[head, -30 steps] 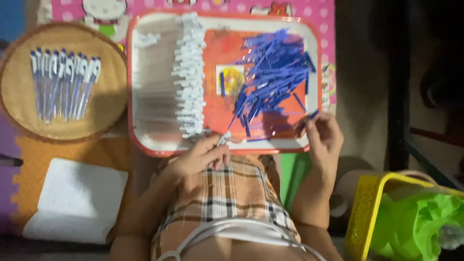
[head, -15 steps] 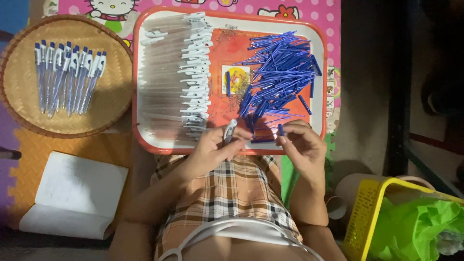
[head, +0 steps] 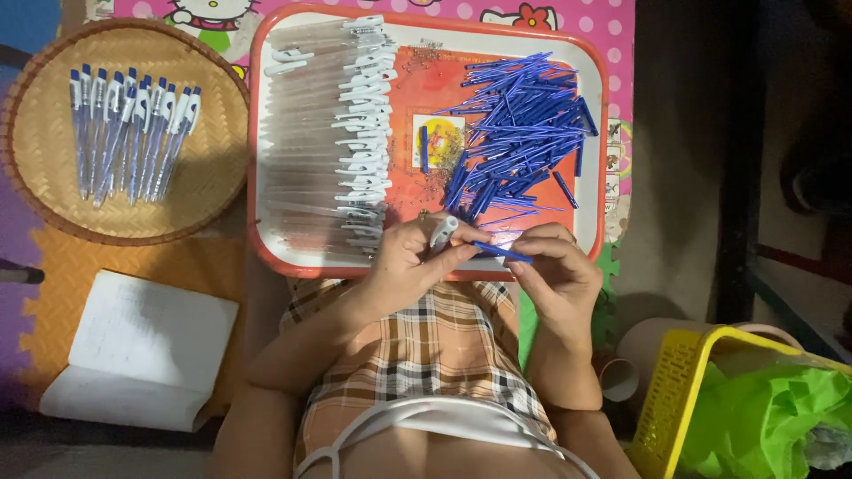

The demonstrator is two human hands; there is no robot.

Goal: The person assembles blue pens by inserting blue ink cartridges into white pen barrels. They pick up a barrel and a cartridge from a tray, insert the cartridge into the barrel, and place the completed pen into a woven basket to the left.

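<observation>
Both hands have come together over the tray's (head: 266, 177) near edge: left hand (head: 404, 266) now pinches a clear pen barrel (head: 441, 232), right hand (head: 555, 270) brings a blue refill (head: 501, 252) to it.

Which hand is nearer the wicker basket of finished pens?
Left. The left hand sits at the tray's near edge, holding a clear pen barrel, right of the wicker basket. The right hand, holding a blue refill, is farther right.
</observation>
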